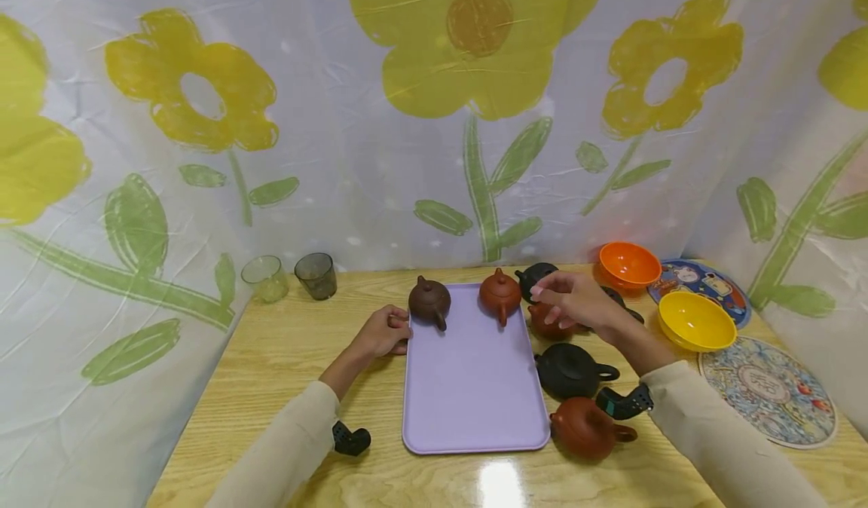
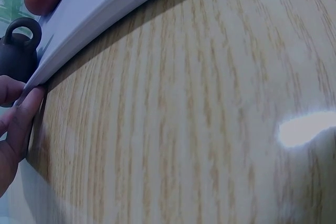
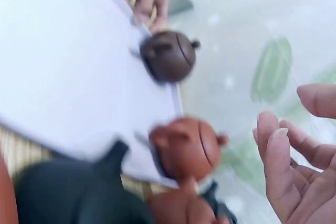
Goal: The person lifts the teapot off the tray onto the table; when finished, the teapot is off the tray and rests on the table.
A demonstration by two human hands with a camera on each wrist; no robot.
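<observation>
My left hand [image 1: 385,332] pinches the left rim of a lilac tray [image 1: 475,387], thumb above and fingers under the edge in the left wrist view. On the tray's far end stand a dark brown teapot [image 1: 429,301] at the left corner and a reddish-brown teapot [image 1: 500,294] at the right. My right hand [image 1: 582,300] hovers over the teapots right of the tray, its fingers loosely bent around nothing. Below it is another reddish teapot [image 1: 548,322], partly hidden by the hand. A black teapot [image 1: 537,276] is behind that one.
Nearer along the tray's right side are a black teapot [image 1: 568,371] and a reddish teapot [image 1: 587,429]. Orange [image 1: 629,265] and yellow bowls [image 1: 695,322] stand farther right beside round patterned mats [image 1: 769,391]. A clear greenish glass [image 1: 266,279] and a grey glass [image 1: 316,276] stand back left.
</observation>
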